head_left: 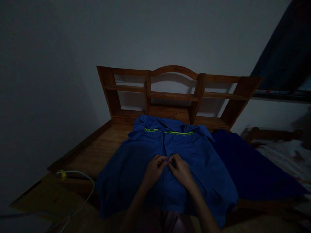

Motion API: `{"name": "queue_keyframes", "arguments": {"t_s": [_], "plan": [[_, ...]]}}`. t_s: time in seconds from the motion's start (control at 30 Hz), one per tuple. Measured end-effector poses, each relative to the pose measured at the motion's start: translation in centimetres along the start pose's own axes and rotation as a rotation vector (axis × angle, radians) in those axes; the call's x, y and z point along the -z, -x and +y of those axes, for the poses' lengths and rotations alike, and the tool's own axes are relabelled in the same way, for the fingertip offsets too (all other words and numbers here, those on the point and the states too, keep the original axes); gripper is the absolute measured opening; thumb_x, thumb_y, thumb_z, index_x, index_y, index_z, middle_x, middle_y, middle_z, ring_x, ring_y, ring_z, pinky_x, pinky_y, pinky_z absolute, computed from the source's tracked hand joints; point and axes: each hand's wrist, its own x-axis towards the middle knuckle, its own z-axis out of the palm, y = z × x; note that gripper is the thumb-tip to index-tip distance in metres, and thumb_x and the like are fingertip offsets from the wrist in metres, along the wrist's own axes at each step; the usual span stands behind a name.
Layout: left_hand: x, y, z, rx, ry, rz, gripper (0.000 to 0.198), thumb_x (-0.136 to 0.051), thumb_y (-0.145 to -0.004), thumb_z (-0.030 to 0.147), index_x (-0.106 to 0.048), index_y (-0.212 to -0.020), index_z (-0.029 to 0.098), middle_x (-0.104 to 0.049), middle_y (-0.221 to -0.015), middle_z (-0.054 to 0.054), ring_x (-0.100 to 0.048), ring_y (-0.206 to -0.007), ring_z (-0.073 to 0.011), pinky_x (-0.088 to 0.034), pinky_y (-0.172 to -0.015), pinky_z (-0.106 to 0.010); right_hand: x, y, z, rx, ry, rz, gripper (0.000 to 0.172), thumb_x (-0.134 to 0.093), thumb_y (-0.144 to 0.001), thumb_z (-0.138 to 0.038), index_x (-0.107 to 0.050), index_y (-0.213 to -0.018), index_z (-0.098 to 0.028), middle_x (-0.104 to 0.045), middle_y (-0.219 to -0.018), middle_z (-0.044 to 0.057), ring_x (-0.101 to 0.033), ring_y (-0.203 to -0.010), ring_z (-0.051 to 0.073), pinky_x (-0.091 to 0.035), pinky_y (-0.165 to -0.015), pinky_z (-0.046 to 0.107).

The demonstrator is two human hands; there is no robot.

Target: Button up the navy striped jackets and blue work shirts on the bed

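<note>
A blue jacket (136, 161) with a thin neon-green stripe (179, 132) across the chest lies spread front-up on a wooden bed platform (97, 149), collar toward the headboard. My left hand (154, 170) and my right hand (181, 170) meet at the middle of the jacket's front. Both have their fingers curled and pinched on the fabric along the front opening. The fingertips almost touch each other. What exactly sits between the fingers is too dark to make out.
A wooden headboard with open shelves (172, 95) stands against the white wall. A darker blue cloth (245, 165) lies to the right of the jacket. A white cable with a yellow piece (63, 174) trails at the left. Another bed with patterned bedding (284, 155) is at the right.
</note>
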Motion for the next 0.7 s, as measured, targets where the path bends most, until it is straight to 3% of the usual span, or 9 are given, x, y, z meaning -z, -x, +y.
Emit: {"name": "queue_keyframes", "arguments": {"t_s": [0.17,0.37,0.57,0.7], "plan": [[-0.3,-0.9,-0.9,0.064,-0.024,0.033,0.018,-0.054,-0.080,0.034,-0.064,-0.083,0.020,-0.064,-0.085,-0.003,-0.060,-0.079,-0.0165,-0.044,-0.074,-0.026,0.1,0.3,0.0,0.005,0.008,0.014,0.008,-0.049,-0.086,-0.026,-0.054,-0.089,-0.021,-0.057,-0.086,0.003,-0.056,-0.078,0.016,-0.040,-0.072,0.026],[-0.4,-1.1,-1.2,0.104,-0.049,0.053,0.018,-0.047,-0.084,0.034,-0.058,-0.082,0.020,-0.064,-0.079,-0.001,-0.060,-0.077,-0.0157,-0.042,-0.071,-0.025,0.1,0.4,-0.5,0.004,0.051,-0.001,0.021,-0.034,-0.093,-0.030,-0.052,-0.088,-0.021,-0.057,-0.086,0.004,-0.057,-0.080,0.017,-0.040,-0.073,0.026],[-0.7,-1.0,-1.3,0.086,-0.005,0.055,0.019,-0.046,-0.086,0.035,-0.057,-0.090,0.020,-0.064,-0.084,-0.001,-0.060,-0.078,-0.0148,-0.042,-0.071,-0.024,0.3,0.2,-0.7,-0.022,-0.006,-0.014,0.016,-0.040,-0.091,-0.034,-0.049,-0.099,-0.022,-0.057,-0.085,0.002,-0.057,-0.074,0.016,-0.040,-0.069,0.025],[-0.8,-0.9,-1.1,0.067,0.030,0.040,0.020,-0.046,-0.085,0.036,-0.058,-0.087,0.019,-0.065,-0.083,-0.001,-0.061,-0.077,-0.0145,-0.043,-0.071,-0.023,0.2,0.1,-0.3,-0.028,-0.014,-0.036,0.014,-0.042,-0.090,-0.032,-0.049,-0.096,-0.021,-0.057,-0.080,0.001,-0.056,-0.072,0.015,-0.039,-0.068,0.025]]}}
